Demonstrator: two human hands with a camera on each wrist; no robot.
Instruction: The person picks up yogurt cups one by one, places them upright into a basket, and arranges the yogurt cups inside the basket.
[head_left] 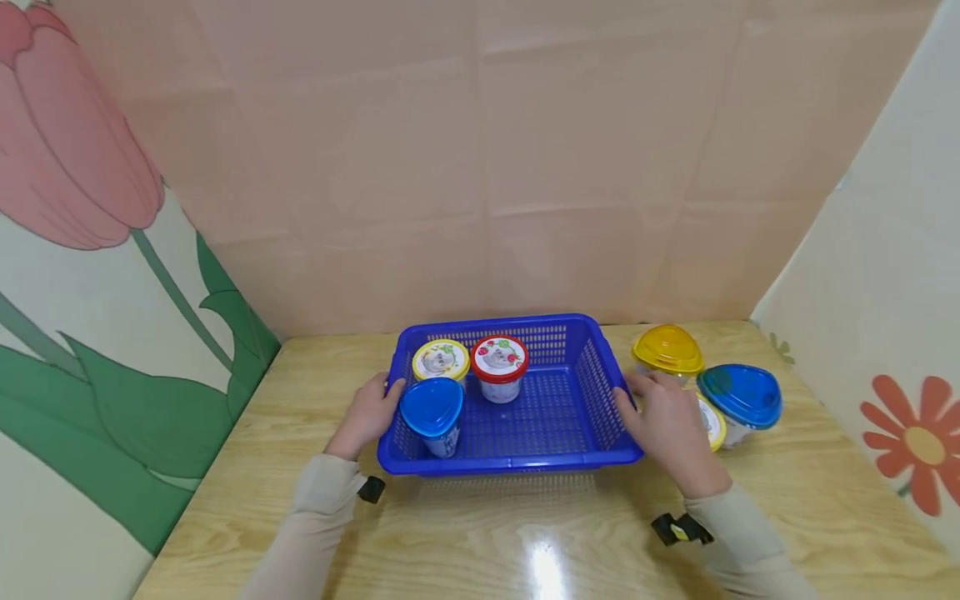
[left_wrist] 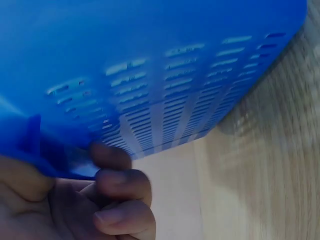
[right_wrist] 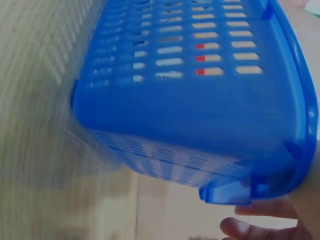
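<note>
Basket: the blue basket point(head_left: 517, 462) sits mid-table point(head_left: 465, 542), between the hands; whether its whole base touches down, I cannot tell.
Direction: open top faces up; long axis runs left to right, roughly along the back wall point(head_left: 480, 208).
Left hand: this hand point(head_left: 366, 417) grips the left short-end rim, thumb above, fingers curled beneath.
Right hand: this hand point(head_left: 671, 425) pinches the opposite rim, thumb over the edge; its finger spacing is partly hidden.
Handling: probably light, fairly stiff, smooth plastic; the short-end rims look the best hold.
Load: three lidded tubs point(head_left: 500, 367) stand left of centre, so that end likely weighs more.
</note>
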